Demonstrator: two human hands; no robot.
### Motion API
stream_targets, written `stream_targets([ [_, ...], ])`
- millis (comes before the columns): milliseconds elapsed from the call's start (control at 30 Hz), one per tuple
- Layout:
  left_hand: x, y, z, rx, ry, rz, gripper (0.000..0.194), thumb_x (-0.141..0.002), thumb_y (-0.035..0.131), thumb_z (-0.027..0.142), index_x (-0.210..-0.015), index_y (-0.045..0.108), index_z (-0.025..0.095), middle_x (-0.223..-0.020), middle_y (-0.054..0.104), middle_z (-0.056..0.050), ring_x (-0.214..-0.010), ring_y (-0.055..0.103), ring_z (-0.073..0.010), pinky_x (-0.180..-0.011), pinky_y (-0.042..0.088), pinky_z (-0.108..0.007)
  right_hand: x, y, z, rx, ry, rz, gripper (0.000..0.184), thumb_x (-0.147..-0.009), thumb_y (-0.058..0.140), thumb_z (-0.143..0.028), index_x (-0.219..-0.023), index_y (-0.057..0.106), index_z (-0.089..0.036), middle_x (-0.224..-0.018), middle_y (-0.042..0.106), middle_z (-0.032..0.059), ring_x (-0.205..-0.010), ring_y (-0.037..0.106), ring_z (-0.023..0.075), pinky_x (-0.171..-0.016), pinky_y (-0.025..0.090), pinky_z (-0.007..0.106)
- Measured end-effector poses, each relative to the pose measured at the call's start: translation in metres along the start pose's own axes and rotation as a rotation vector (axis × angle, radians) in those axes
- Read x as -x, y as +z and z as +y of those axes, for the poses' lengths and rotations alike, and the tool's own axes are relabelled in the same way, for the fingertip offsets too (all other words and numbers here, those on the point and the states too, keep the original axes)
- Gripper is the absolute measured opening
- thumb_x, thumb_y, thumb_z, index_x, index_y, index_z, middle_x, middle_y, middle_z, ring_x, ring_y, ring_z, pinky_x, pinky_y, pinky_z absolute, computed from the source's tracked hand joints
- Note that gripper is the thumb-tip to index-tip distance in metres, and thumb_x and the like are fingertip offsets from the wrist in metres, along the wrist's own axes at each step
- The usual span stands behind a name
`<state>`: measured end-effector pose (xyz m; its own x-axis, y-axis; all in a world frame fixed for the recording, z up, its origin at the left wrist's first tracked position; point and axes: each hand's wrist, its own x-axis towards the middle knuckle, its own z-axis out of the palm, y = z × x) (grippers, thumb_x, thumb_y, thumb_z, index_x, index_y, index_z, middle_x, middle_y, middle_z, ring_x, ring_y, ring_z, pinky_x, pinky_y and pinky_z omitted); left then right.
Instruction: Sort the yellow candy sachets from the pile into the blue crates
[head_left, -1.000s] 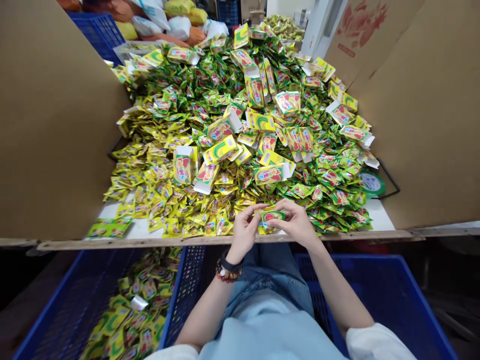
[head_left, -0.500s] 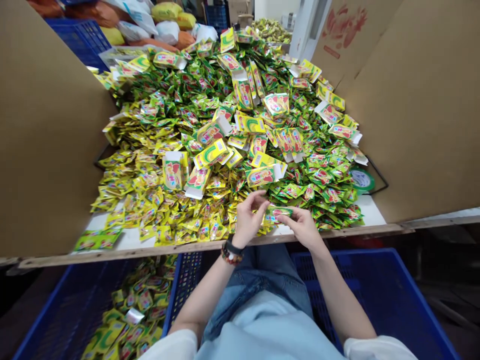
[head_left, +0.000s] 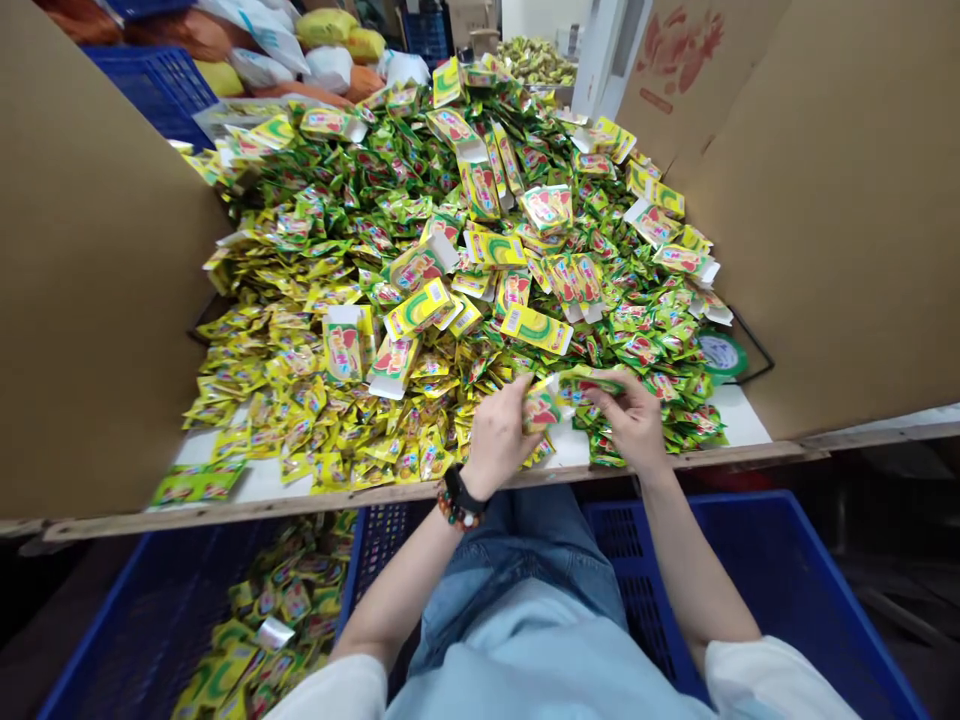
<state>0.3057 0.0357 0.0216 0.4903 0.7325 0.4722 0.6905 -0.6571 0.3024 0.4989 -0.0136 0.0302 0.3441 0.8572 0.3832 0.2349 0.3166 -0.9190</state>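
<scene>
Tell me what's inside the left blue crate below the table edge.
Yellow-green packages and one silvery piece show in the left blue crate; anything beneath them is covered.

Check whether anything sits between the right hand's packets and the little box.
Nothing visible stands between the packets in the right hand and the box in the left hand; the packets are close by its open end, though blur hides whether they touch.

Before you, a heap of packets (head_left: 277, 345) lies on the table (head_left: 739, 415), between the left panel (head_left: 90, 300) and the right panel (head_left: 847, 250). Boxes (head_left: 417, 308) lie on it; a tape roll (head_left: 721, 356) sits by its right edge. Sacks (head_left: 259, 65) lie behind, leftward. Lower down, the left crate (head_left: 150, 610) and right crate (head_left: 780, 580) flank your legs (head_left: 555, 530).
</scene>
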Motion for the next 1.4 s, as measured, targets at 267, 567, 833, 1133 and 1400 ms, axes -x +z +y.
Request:
stream_targets([
  [267, 0.063, 0.023, 0.017, 0.129, -0.172, 0.053, 0.060, -0.067, 0.071, 0.019, -0.125, 0.052, 0.020, -0.109, 0.066, -0.009, -0.095, 0.065, -0.0259, -0.080, 0.054, -0.038, 0.011, 0.007, -0.022, 0.612, -0.103, -0.499, 0.017, -0.091, 0.059, -0.023, -0.101, 0.072, -0.022, -0.088, 0.067, 0.0047, -0.081, 0.062, 0.0204, -0.075, 0.045, 0.033],
  [567, 0.084, 0.049, 0.012, 0.362, -0.205, 0.264, 0.056, -0.077, 0.070, 0.032, -0.126, 0.048, 0.017, -0.110, 0.066, -0.011, -0.099, 0.067, -0.0238, -0.085, 0.056, -0.039, 0.048, 0.047, -0.012, 0.693, -0.575, -0.251, 0.032, -0.097, 0.050, -0.016, -0.126, 0.062, -0.016, -0.102, 0.073, 0.0079, -0.085, 0.058, 0.0201, -0.077, 0.039, 0.035],
  [833, 0.089, 0.054, 0.012, 0.355, -0.200, 0.304, 0.051, -0.084, 0.064, 0.040, -0.126, 0.049, 0.016, -0.107, 0.067, -0.011, -0.097, 0.067, -0.0232, -0.083, 0.057, -0.037, 0.062, 0.059, -0.020, 0.766, -0.334, -0.024, 0.020, -0.093, 0.056, -0.017, -0.108, 0.068, -0.024, -0.093, 0.075, 0.0018, -0.104, 0.058, 0.0251, -0.092, 0.023, 0.045],
  [1133, 0.091, 0.052, 0.009, 0.303, -0.233, 0.279, 0.049, -0.091, 0.055, 0.042, -0.132, 0.046, 0.016, -0.110, 0.068, -0.013, -0.096, 0.069, -0.0229, -0.079, 0.058, -0.035, 0.066, 0.056, -0.015, 0.601, -0.322, -0.297, 0.015, -0.096, 0.054, -0.023, -0.088, 0.067, -0.022, -0.085, 0.076, 0.0004, -0.123, 0.054, 0.0255, -0.108, 0.010, 0.048],
  [1400, 0.099, 0.052, 0.009, 0.280, -0.183, 0.255, 0.065, -0.092, 0.052, 0.043, -0.146, 0.029, 0.016, -0.113, 0.068, -0.015, -0.089, 0.071, -0.0225, -0.075, 0.058, -0.034, 0.062, 0.047, -0.020, 0.541, -0.280, -0.533, 0.037, -0.097, 0.042, -0.017, -0.133, 0.050, -0.022, -0.123, 0.068, 0.0075, -0.124, 0.056, 0.0226, -0.113, 0.010, 0.052],
])
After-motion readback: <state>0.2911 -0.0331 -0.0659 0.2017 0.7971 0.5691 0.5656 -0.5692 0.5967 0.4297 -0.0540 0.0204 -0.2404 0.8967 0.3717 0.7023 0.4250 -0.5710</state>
